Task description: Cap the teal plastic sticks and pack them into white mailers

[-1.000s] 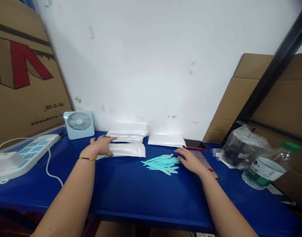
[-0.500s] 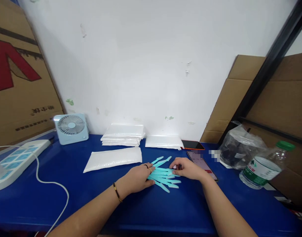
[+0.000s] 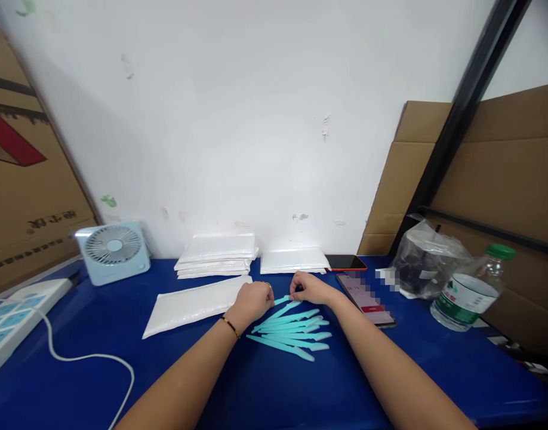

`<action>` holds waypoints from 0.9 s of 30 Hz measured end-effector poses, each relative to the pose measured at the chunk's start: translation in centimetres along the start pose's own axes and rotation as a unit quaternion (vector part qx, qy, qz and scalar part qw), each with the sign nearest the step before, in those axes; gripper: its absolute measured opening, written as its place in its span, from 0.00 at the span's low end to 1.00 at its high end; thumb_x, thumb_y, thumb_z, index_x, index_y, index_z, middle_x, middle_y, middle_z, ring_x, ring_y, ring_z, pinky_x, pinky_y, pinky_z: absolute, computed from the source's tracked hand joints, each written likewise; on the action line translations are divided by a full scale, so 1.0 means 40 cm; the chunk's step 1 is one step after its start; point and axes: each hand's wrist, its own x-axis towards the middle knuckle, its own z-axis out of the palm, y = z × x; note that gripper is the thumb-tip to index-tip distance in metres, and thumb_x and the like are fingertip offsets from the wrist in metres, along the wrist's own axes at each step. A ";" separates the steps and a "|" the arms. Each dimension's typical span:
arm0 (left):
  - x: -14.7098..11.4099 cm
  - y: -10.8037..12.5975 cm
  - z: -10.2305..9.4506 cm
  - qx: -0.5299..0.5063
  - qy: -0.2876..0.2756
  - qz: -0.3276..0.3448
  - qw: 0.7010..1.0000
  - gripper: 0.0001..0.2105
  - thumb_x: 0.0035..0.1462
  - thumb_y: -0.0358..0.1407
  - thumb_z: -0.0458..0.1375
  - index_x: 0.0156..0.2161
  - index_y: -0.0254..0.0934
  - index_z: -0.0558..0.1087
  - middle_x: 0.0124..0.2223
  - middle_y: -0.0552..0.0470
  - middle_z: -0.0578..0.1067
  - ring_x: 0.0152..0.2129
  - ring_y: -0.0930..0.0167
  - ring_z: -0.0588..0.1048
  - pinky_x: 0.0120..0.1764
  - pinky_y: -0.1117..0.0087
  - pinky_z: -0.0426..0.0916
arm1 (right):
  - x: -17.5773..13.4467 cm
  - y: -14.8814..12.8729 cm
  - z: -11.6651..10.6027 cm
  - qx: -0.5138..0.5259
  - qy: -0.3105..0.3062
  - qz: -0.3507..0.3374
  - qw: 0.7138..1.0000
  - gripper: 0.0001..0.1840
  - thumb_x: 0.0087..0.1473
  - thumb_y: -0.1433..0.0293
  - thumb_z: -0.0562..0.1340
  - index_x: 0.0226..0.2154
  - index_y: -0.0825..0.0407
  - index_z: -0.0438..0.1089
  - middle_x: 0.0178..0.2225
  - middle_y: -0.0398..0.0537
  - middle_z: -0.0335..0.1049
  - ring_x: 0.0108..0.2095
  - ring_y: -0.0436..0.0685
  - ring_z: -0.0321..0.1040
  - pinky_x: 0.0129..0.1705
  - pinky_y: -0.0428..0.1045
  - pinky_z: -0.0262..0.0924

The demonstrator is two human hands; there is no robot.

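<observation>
Several turquoise eyebrow razors (image 3: 294, 342) with pale caps lie fanned out on the blue table, their caps toward the right. Above the fan, one eyebrow razor (image 3: 281, 300) spans the gap between my hands. My left hand (image 3: 255, 300) is closed round its left end, most of the handle hidden by the fingers. My right hand (image 3: 310, 289) pinches its right end between thumb and fingertips. Left of my left hand lies a white padded envelope (image 3: 193, 304), its right end just behind my knuckles.
A stack of white padded envelopes (image 3: 215, 255) and a smaller stack (image 3: 294, 261) stand by the wall. A phone (image 3: 366, 301), a dark phone (image 3: 345, 263), a bagged cup (image 3: 426, 263) and a water bottle (image 3: 468, 298) are at right. Left are a fan (image 3: 114, 251) and a power strip (image 3: 21, 322).
Both hands have left the middle of the razor bunch and moved to its far side, now holding one razor. The other razors lie uncovered and more spread. The view has shifted slightly.
</observation>
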 end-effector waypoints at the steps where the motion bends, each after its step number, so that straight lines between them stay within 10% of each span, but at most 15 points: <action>1: 0.001 -0.004 0.003 -0.001 0.006 -0.002 1.000 0.04 0.49 0.35 0.54 0.29 0.41 0.72 0.31 0.54 0.76 0.30 0.70 0.73 0.33 0.71 0.61 | 0.000 0.006 0.002 0.007 -0.005 0.001 1.000 0.08 0.42 0.65 0.63 0.25 0.53 0.73 0.32 0.45 0.63 0.32 0.52 0.62 0.33 0.45 0.57; 19: 0.016 -0.014 0.023 -0.048 0.086 0.015 0.995 0.09 0.51 0.41 0.54 0.35 0.40 0.71 0.38 0.52 0.74 0.38 0.67 0.70 0.39 0.68 0.58 | -0.075 0.076 -0.089 -0.009 0.012 0.037 0.999 0.12 0.44 0.62 0.63 0.32 0.50 0.71 0.34 0.45 0.62 0.34 0.53 0.60 0.38 0.47 0.57; 27: 0.009 0.006 0.029 -0.054 0.020 0.062 0.996 0.08 0.49 0.41 0.56 0.29 0.40 0.73 0.30 0.54 0.75 0.29 0.71 0.71 0.31 0.72 0.59 | -0.069 0.052 -0.063 0.011 -0.042 0.030 0.999 0.11 0.40 0.62 0.65 0.27 0.52 0.72 0.33 0.45 0.62 0.33 0.52 0.61 0.36 0.46 0.56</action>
